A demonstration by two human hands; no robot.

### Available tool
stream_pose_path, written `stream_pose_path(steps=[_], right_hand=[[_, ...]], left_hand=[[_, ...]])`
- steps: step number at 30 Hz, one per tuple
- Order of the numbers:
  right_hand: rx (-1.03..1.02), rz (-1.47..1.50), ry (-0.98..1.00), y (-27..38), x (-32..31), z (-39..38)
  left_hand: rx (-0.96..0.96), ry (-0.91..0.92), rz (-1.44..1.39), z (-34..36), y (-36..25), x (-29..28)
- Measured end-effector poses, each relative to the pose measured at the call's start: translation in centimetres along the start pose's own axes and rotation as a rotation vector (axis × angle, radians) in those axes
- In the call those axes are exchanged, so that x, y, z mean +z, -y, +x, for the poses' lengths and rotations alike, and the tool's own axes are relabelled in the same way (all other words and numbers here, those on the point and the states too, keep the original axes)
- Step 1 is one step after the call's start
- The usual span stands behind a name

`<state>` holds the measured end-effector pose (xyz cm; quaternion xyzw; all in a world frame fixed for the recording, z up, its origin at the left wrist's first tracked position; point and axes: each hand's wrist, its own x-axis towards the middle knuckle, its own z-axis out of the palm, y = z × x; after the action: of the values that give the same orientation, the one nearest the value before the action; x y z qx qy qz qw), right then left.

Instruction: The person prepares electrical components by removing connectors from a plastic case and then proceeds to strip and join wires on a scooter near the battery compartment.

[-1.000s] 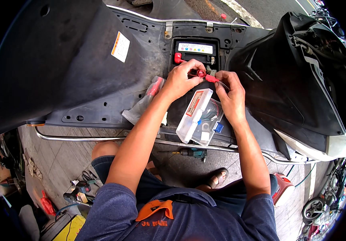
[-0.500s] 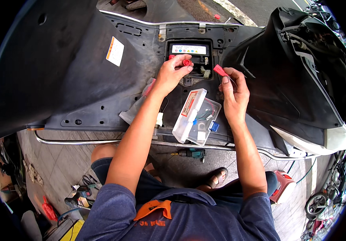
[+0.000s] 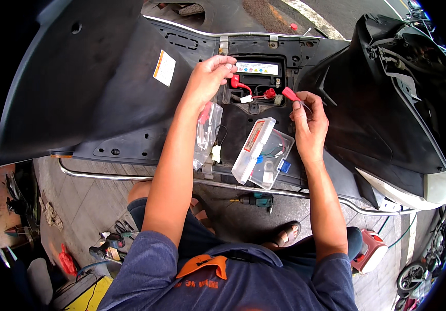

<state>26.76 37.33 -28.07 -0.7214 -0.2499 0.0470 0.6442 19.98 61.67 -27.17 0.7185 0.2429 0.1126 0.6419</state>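
The left hand (image 3: 208, 78) is raised at the left edge of the battery compartment (image 3: 256, 83) cut into the black plastic scooter body panel (image 3: 103, 88). Its fingers (image 3: 225, 63) are curled and drawn together near the compartment's upper left corner; whether something small is pinched between them cannot be told. Just beside these fingers a red terminal boot (image 3: 235, 81) is seen on a red lead running down into the compartment.

The right hand (image 3: 310, 124) is held at the compartment's right side. A red terminal cap (image 3: 290, 94) is grasped between its thumb and forefinger, with the remaining fingers (image 3: 320, 106) loosely bent behind it. The cap is held clear of the battery (image 3: 256, 70), whose pale label faces up. A second red connector (image 3: 269, 93) lies inside the compartment, between the two hands, with a small white tag (image 3: 246, 98) near it.

Below the compartment, on the panel, an open clear plastic parts box (image 3: 264, 153) is lying with its lid tilted up on the left; small parts, one of them blue, are seen within. A clear plastic bag (image 3: 206, 129) rests against the left forearm. On the paved floor below, a teal cordless driver (image 3: 256, 199) is lying near a sandalled foot (image 3: 285, 236).
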Motion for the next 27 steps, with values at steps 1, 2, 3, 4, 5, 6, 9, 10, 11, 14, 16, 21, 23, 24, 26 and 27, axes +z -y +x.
stream_pose_path(steps=[1,2,3,4,5,6,9,10,11,14,16,21,23,24,26,27], right_hand=[[-0.003,0.004,0.003,0.0,0.0,0.0],[-0.001,0.002,0.007,0.0,-0.1,0.0],[0.000,0.003,0.012,0.1,0.0,0.0],[-0.001,0.007,0.012,0.1,0.0,0.0],[0.004,0.001,0.023,0.1,0.0,0.0],[0.012,-0.006,0.031,0.0,-0.1,-0.1],[0.005,-0.056,0.081,-0.2,-0.1,-0.1],[0.006,-0.064,0.101,0.1,-0.1,-0.1],[-0.017,-0.078,0.109,0.2,0.1,-0.2],[-0.029,-0.094,0.131,0.4,-0.2,-0.1],[0.016,-0.064,0.153,0.0,-0.1,-0.1],[0.125,0.076,0.170,-0.8,-0.3,0.2],[0.192,0.140,0.204,-1.0,-0.3,0.4],[0.220,0.140,0.214,-0.7,-0.4,0.4],[0.209,0.179,0.209,-1.2,-0.1,0.5],[0.192,0.224,0.214,-1.5,0.1,0.6]], left_hand=[[-0.015,0.023,0.078,-0.1,-0.2,-0.2],[-0.034,0.051,0.124,-0.1,0.1,0.0],[-0.013,0.046,0.233,0.0,1.1,0.1],[0.035,0.094,0.368,-0.2,1.8,0.6],[0.083,0.142,0.502,-0.4,2.6,1.2],[0.096,0.193,0.577,-0.9,2.7,1.8],[0.208,0.162,0.760,-1.6,2.9,3.1],[0.211,0.165,0.760,-1.6,3.2,3.2],[0.213,0.153,0.784,-1.6,3.4,3.1],[0.156,0.150,0.752,-1.4,2.6,3.4],[0.097,0.162,0.701,-1.3,2.4,3.5],[-0.157,0.312,-0.247,-1.5,1.5,4.0],[-0.170,0.380,-0.375,-1.1,2.4,4.1],[-0.180,0.443,-0.507,-1.1,2.3,4.5],[-0.142,0.412,-0.486,-1.4,2.4,5.3],[-0.098,0.368,-0.462,-1.7,2.3,5.6]])
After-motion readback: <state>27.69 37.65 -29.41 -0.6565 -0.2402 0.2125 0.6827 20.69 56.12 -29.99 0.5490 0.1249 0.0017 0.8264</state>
